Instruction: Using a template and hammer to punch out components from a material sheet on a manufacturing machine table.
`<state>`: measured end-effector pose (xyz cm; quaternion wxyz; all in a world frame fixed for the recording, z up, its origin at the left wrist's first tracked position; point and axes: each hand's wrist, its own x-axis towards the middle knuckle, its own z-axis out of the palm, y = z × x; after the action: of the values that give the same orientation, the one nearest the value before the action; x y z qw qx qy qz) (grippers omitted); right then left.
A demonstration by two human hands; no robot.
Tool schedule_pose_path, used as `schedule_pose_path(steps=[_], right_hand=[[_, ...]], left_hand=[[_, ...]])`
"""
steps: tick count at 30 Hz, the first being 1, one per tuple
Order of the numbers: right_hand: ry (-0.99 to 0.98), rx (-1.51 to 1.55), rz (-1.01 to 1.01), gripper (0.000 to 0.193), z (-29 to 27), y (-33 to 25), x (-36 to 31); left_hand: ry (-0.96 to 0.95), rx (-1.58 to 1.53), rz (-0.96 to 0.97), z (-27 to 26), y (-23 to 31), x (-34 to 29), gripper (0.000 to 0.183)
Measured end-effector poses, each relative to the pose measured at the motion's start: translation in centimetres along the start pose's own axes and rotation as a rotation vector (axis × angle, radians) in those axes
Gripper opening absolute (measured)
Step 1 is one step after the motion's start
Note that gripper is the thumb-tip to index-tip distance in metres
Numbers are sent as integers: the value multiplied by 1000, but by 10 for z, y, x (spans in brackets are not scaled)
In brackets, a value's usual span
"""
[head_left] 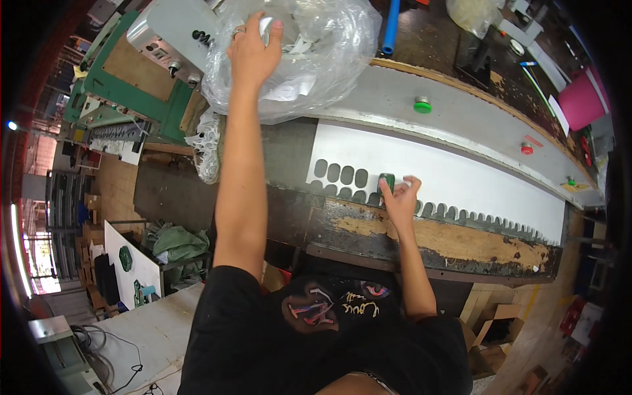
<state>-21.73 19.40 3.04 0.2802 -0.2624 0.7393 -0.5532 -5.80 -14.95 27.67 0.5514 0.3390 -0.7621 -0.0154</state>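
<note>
White sheet (461,172) lies across the bench (421,238) before me, its near edge scalloped with openings along most of its length. Behind that edge, at the left end, four rounded holes (334,173) are cut through; the broad stretch to their right is uncut, so I judge most of the sheet is left. My right hand (400,195) is half open, thumb against a green block (389,179) on the sheet beside those holes; whether my fingers grip it, I cannot tell. My left hand (255,52), partly closed, holds a white piece (266,26) over the clear plastic bag (329,72), where white scraps lie.
</note>
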Motion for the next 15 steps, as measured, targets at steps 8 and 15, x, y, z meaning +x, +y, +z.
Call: schedule_pose_path(steps=[8,15], right_hand=[[-168,-527,-173,70,-5,-9,29],[-332,-434,-301,64,-19,-2,36]], left_hand=[[-114,-242,-54,-5,86,-159,29],[-718,-388,-465,-4,125,-345,65]])
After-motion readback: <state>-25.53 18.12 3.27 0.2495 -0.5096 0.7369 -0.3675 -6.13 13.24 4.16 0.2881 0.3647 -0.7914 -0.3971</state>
